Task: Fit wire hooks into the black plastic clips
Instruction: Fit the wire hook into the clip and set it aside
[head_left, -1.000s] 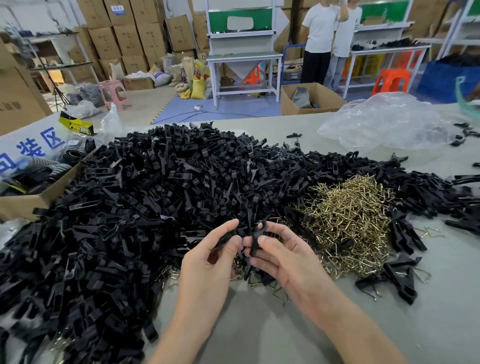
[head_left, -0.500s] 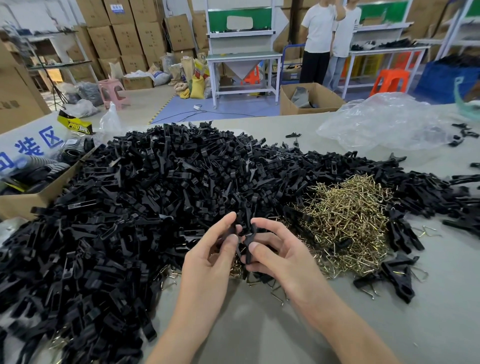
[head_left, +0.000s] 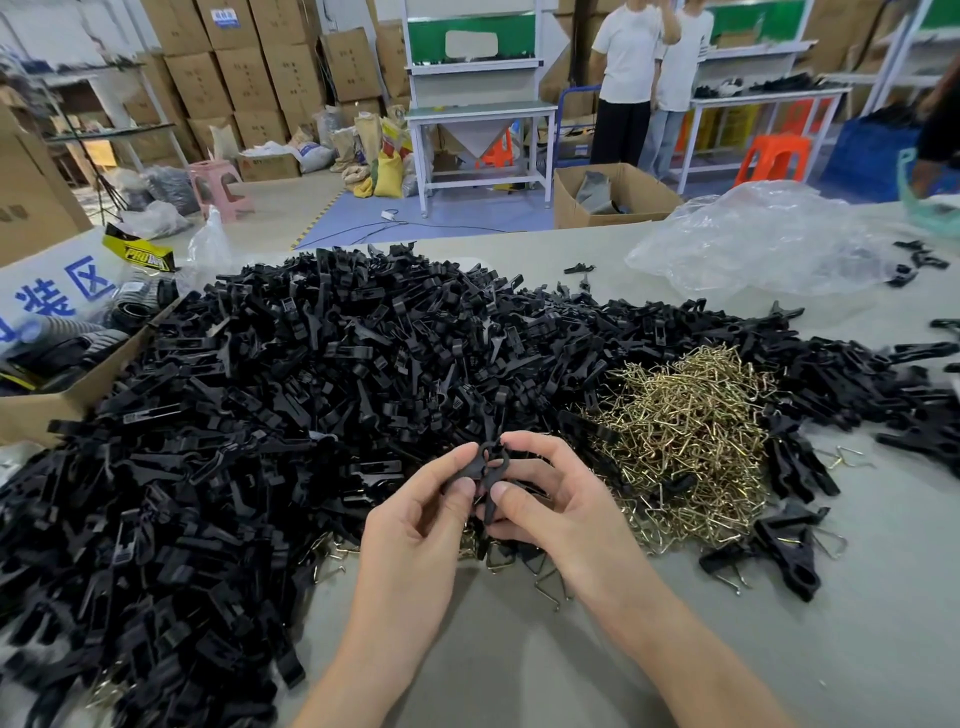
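**Both hands pinch one black clip at the near middle of the worktop**

The left hand (head_left: 415, 525) and the right hand (head_left: 561, 514) meet above the near middle of the grey worktop (head_left: 857, 649), fingers closed on a single black plastic clip (head_left: 488, 467). The left thumb and forefinger grip its left side; the right thumb and forefinger grip its right side, the other right fingers curled beneath. Whether a wire hook already sits in this clip cannot be told.

A large heap of black clips (head_left: 260, 415) covers the worktop's left half and runs toward the far edge. Just right of the hands lies a pile of brass-coloured wire hooks (head_left: 685, 441), ringed by more clips. A few assembled clips (head_left: 779, 545) lie beside it, toward the right edge. A crumpled clear plastic bag (head_left: 763, 249) rests at the far right; an open cardboard box (head_left: 47, 410) touches the heap at the left edge.
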